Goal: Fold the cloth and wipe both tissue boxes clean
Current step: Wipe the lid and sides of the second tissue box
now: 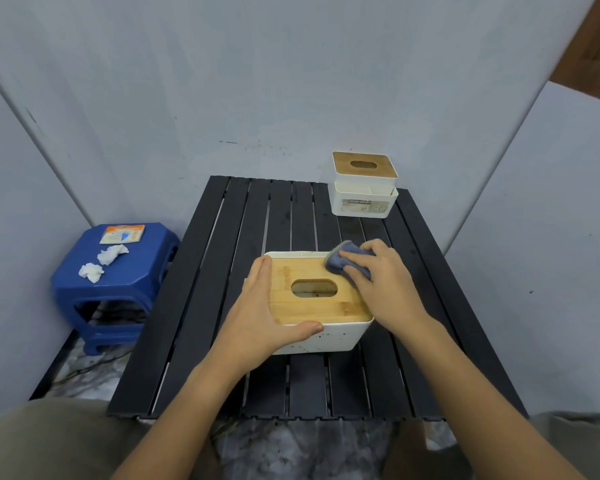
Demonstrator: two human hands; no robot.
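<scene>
A white tissue box with a wooden lid (312, 303) stands in the middle of the black slatted table (222, 271). My left hand (264, 313) holds its left side, fingers along the far left edge and thumb curled round the front rim. My right hand (378, 278) grips a folded grey-blue cloth (336, 263) and presses it on the lid's far right corner. A second white tissue box with a wooden lid (364, 183) stands at the table's far right corner, apart from both hands.
A blue plastic stool (115, 282) stands left of the table, carrying two crumpled white tissues (101, 263) and a small orange-and-white packet (122, 234). Grey walls close in behind and on both sides. My knees sit below the table's near edge.
</scene>
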